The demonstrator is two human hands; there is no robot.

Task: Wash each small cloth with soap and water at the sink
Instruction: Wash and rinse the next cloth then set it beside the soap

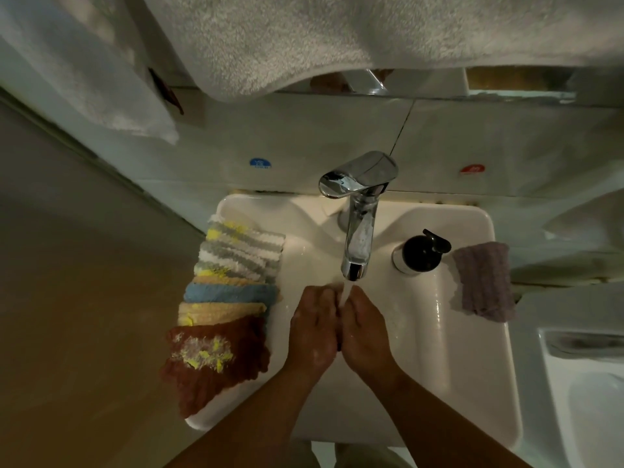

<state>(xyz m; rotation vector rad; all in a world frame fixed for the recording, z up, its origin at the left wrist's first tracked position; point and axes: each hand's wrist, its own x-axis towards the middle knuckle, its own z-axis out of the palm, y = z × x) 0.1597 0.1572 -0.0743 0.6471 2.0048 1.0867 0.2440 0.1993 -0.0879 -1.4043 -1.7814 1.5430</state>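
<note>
Water runs from the chrome tap [358, 211] into the white sink [466, 231]. My left hand [314, 329] and my right hand [364, 332] are side by side under the stream, fingers straight, with suds on the left one; no cloth shows between them. A row of several small cloths [236, 265] lies overlapped along the sink's left rim, with a brown cloth [216, 356] stained yellow nearest me. A purple cloth [483, 282] lies on the right rim beside a black soap pump bottle [422, 251].
A large white towel [337, 35] hangs above the tap. A tiled wall stands behind the sink. A second white basin [580, 383] sits at the right edge. The floor lies to the left.
</note>
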